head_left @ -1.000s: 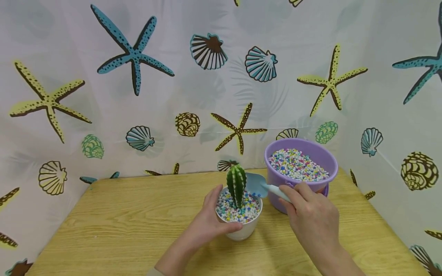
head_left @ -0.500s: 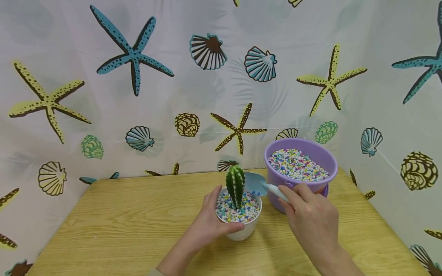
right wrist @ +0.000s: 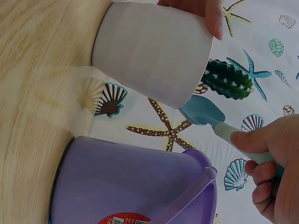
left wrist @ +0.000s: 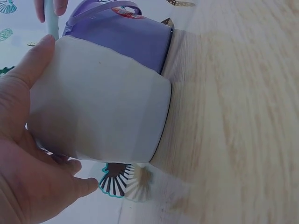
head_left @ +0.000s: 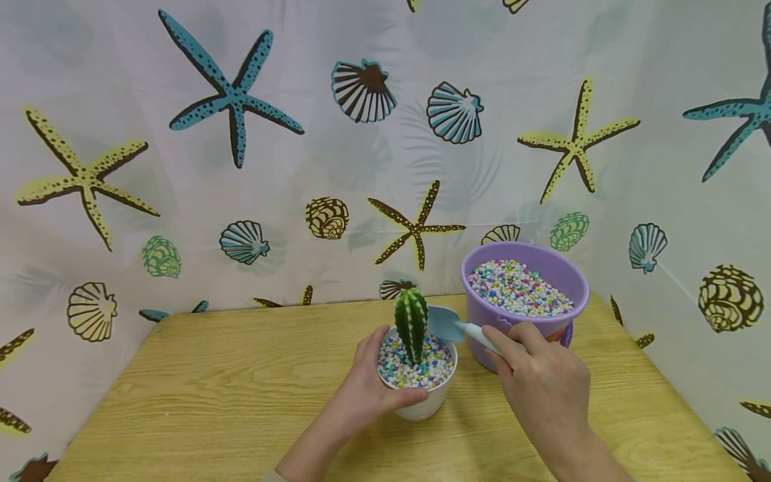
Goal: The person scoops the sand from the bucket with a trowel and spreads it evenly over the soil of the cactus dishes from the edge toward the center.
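A green cactus stands upright in a white pot, set in small multicoloured pebbles. My left hand grips the pot from its left side, thumb across the near rim and fingers round the far side. In the left wrist view the pot's wall rests on the table. My right hand holds a small blue shovel by its pale handle. The blade is at the pot's right rim, close beside the cactus, and shows no pebbles on it.
Right behind the pot stands a purple bucket, filled with the same coloured pebbles. Its handle hangs down the side. A curtain with starfish and shells borders the wooden table at the back and right.
A few blue pebbles that lay on the shovel blade are gone from it. The blade has tilted slightly at the rim. The left hand keeps its hold on the pot.
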A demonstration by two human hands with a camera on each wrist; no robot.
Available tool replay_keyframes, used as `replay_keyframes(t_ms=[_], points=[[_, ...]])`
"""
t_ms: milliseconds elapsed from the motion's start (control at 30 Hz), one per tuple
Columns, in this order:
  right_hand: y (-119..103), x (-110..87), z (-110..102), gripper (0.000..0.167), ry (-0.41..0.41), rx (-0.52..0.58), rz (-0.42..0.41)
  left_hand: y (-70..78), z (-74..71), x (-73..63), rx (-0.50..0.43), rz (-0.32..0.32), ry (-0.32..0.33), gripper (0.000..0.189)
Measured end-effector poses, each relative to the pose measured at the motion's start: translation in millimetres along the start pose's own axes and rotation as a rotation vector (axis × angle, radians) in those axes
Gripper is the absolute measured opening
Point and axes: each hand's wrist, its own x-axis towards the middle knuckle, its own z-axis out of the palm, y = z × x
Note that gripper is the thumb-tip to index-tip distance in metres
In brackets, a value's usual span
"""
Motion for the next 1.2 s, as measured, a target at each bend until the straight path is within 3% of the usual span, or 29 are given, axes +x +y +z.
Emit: replay_keyframes(t_ms=[300, 667, 1200], points=[[0, 1.3, 0, 0.049, 0.006, -0.002, 0.022, 0.5, -1.0, -1.7, -0.072, -0.01, -0.018, 0.134], [5, 5.9, -3, 0.042, 0.028, 0.008, 0.025, 1.1, 0.9, 0.2, -0.037, 0.027, -0.005, 0.131], [18, 10.7, -11, 0.03, 0.022, 0.04, 0.096, -1.2, 4.1, -1.3, 0.051, 0.051, 0.055, 0.127]])
